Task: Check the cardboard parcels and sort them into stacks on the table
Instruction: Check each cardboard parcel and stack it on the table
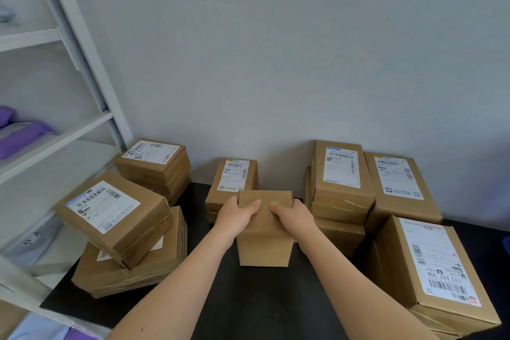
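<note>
left hand and right hand grip a plain box, fingers curled round its top; the label on a parcel reads "133 601 308".

Left hand, right hand bare; forearms bare to frame edge; thumbnails trimmed short
</note>
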A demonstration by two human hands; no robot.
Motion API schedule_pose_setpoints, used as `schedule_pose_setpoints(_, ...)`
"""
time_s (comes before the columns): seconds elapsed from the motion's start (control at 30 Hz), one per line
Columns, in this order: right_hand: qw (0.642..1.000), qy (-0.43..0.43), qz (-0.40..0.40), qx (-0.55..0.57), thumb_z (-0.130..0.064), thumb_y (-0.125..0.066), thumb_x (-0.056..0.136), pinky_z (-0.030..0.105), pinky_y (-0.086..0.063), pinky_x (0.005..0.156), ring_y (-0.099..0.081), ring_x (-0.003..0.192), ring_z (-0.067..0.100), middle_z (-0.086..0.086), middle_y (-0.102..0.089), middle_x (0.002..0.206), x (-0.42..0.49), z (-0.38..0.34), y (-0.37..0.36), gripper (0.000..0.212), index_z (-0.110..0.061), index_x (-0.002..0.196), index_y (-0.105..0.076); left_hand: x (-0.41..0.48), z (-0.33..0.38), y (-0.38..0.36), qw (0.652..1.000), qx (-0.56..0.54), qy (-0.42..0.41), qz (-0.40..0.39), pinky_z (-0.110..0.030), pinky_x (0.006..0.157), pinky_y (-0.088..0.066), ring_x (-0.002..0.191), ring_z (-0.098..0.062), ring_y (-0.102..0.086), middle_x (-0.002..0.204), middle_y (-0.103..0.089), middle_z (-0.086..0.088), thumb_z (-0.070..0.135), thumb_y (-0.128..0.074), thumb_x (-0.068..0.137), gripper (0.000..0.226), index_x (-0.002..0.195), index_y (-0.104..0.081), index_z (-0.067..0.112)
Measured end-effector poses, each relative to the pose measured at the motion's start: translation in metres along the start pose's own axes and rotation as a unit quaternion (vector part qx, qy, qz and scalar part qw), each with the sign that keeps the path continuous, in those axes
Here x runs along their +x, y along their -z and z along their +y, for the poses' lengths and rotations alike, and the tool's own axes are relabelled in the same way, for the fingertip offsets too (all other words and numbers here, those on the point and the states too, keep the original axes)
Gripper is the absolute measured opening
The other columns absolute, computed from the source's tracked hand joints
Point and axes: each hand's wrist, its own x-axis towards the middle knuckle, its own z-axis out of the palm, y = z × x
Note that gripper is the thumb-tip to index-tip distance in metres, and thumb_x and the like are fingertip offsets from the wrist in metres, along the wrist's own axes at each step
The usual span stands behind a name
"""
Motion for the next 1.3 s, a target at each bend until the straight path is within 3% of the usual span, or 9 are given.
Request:
schedule_pose_setpoints(0.33, 1.0, -0.011, -0.014, -0.012, -0.046, -0.061, 0.086, 0.037, -0.048, 0.092, -0.055, 0.112, 0.025, 0.005, -0.054, 0.127, 0.004, -0.002, 0.005, 0.062, -0.016, 0.135, -0.04, 0.006, 0.0, 0.004, 0.999, -0.03, 0.018, -0.007, -0.028, 0.082, -0.042, 0.097, -0.014, -0.054, 0.113, -0.059, 0.003, 0.036, -0.069, 0.085, 0.045, 0.123, -0.052, 0.017)
schedule_pose_setpoints(0.6, 0.999, 0.004, -0.002, -0.046, -0.047, -0.059, 0.088, 0.039, -0.048, 0.094, -0.056, 0.109, 0.024, 0.003, -0.058, 0.12, 0.007, 0.0, 0.003, 0.052, -0.015, 0.127, -0.047, 0.01, -0.001, 0.0, 1.0, -0.025, 0.014, 0.002, -0.028, 0.08, -0.042, 0.095, -0.014, -0.053, 0.105, -0.056, 0.005, 0.032, -0.067, 0.087, 0.039, 0.12, -0.052, 0.017)
schedule_pose_setpoints(0.73, 0.997, 0.013, 0.002, -0.07, -0.052, -0.056, 0.088, 0.03, -0.044, 0.083, -0.055, 0.111, 0.022, 0.001, -0.057, 0.123, 0.006, 0.003, 0.002, 0.056, -0.018, 0.131, -0.045, 0.009, -0.002, 0.002, 1.0, -0.027, 0.011, -0.005, -0.021, 0.065, -0.041, 0.084, -0.006, -0.053, 0.099, -0.057, 0.009, 0.035, -0.068, 0.086, 0.031, 0.11, -0.052, 0.024)
schedule_pose_setpoints(0.83, 0.997, 0.015, 0.005, -0.075, -0.054, -0.055, 0.088, 0.031, -0.041, 0.082, -0.054, 0.113, 0.023, 0.001, -0.056, 0.125, 0.006, 0.003, 0.002, 0.059, -0.018, 0.133, -0.042, 0.009, -0.001, 0.003, 0.999, -0.039, 0.017, -0.009, -0.019, 0.059, -0.038, 0.082, -0.002, -0.051, 0.094, -0.055, 0.013, 0.036, -0.068, 0.086, 0.033, 0.111, -0.05, 0.024)
schedule_pose_setpoints(0.93, 0.998, 0.014, -0.003, -0.066, -0.054, -0.054, 0.088, 0.033, -0.043, 0.084, -0.054, 0.113, 0.023, 0.002, -0.055, 0.126, 0.007, 0.005, 0.001, 0.059, -0.018, 0.134, -0.041, 0.008, -0.001, 0.001, 0.999, -0.037, 0.022, -0.005, -0.02, 0.063, -0.039, 0.084, -0.005, -0.051, 0.097, -0.055, 0.01, 0.036, -0.067, 0.086, 0.041, 0.12, -0.05, 0.021)
schedule_pose_setpoints(1.1, 0.998, 0.019, -0.009, -0.06, -0.055, -0.053, 0.088, 0.033, -0.044, 0.085, -0.053, 0.114, 0.024, 0.002, -0.054, 0.128, 0.006, 0.006, 0.001, 0.063, -0.017, 0.136, -0.038, 0.003, -0.001, 0.0, 0.998, -0.059, 0.038, 0.001, -0.029, 0.082, -0.044, 0.096, -0.013, -0.054, 0.119, -0.057, 0.001, 0.039, -0.069, 0.084, 0.05, 0.127, -0.05, 0.019)
schedule_pose_setpoints(1.3, 0.996, 0.02, -0.001, -0.089, -0.062, -0.048, 0.087, 0.038, -0.045, 0.092, -0.051, 0.12, 0.026, 0.004, -0.05, 0.136, -0.001, 0.007, 0.001, 0.076, -0.018, 0.145, -0.027, -0.004, -0.003, -0.002, 0.997, -0.046, 0.052, 0.026, -0.032, 0.085, -0.042, 0.097, -0.015, -0.049, 0.108, -0.052, 0.004, 0.048, -0.068, 0.082, 0.058, 0.128, -0.048, 0.019)
